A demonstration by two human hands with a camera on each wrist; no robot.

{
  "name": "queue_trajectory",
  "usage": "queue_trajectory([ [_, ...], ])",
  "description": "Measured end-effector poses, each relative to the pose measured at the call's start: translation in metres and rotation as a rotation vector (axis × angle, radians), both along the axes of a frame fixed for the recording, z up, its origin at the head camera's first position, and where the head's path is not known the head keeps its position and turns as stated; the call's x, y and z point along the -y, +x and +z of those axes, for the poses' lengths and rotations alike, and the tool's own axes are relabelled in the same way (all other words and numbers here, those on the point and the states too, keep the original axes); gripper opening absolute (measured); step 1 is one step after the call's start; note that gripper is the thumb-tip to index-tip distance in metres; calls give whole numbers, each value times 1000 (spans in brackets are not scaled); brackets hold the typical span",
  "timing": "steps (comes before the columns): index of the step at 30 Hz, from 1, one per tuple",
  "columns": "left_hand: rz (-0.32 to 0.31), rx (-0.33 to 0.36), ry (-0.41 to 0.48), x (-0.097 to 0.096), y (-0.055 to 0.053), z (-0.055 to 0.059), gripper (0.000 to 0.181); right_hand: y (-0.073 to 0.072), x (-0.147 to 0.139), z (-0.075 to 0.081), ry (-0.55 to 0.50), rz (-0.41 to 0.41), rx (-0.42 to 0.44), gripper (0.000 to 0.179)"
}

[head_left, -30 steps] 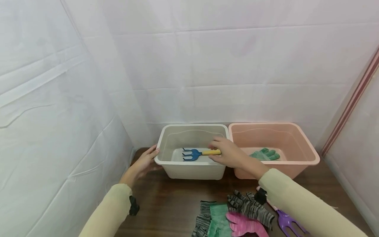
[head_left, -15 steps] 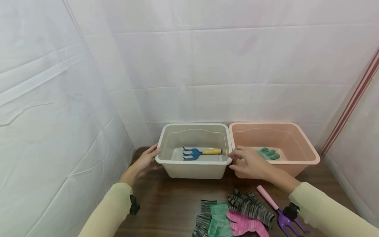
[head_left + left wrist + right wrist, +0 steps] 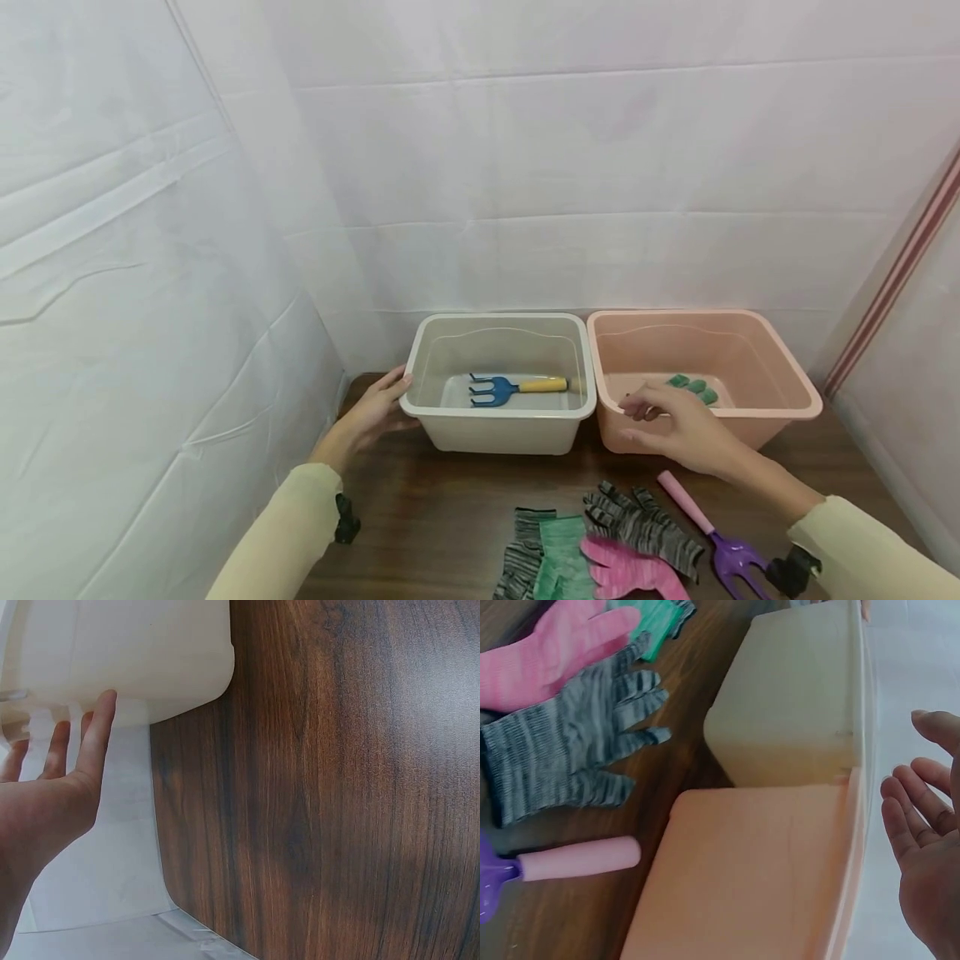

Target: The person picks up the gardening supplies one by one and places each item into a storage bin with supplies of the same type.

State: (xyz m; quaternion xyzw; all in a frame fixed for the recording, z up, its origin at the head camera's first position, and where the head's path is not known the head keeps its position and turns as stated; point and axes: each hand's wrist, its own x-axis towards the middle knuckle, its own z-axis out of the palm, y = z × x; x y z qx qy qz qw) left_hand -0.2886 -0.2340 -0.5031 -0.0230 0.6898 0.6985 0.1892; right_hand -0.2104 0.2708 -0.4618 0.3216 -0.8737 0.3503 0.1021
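My left hand (image 3: pixel 378 410) touches the left end of the off-white tub (image 3: pixel 495 433); in the left wrist view its fingers (image 3: pixel 96 742) lie extended against the tub's wall. Inside that tub is a small hand rake with blue tines and a yellow handle (image 3: pixel 543 385). My right hand (image 3: pixel 686 425) hovers over the front rim of the peach tub (image 3: pixel 780 367), fingers loosely bent and holding nothing. Behind it, partly covered by the hand, a green glove (image 3: pixel 697 387) lies in the peach tub. The right wrist view shows the right hand's fingers (image 3: pixel 922 806) apart from both tubs.
On the brown table (image 3: pixel 420 517) in front lie a grey-black striped glove (image 3: pixel 637 525), a pink glove (image 3: pixel 630 571), a green glove (image 3: pixel 562 558) and another grey striped piece (image 3: pixel 517 567). A purple fork with a pink handle (image 3: pixel 686 502) lies right of them. White cloth (image 3: pixel 525 167) hangs behind the tubs.
My right hand has let go of the yellow-handled hand rake, leaving it in the off-white tub, and moved right to the peach tub's front. The left hand stays at its tub's end.
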Motion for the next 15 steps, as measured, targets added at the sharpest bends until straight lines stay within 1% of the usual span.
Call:
queue_trajectory([
  [4,-1,-2,0,0,1,0,63,9,-12,-4,24,-30,15,29],
  [9,-4,0,3,-3,2,0,63,21,-27,-9,17,-67,49,31],
  [15,-8,4,-2,-6,3,1,63,38,-49,-22,22,-113,89,30],
])
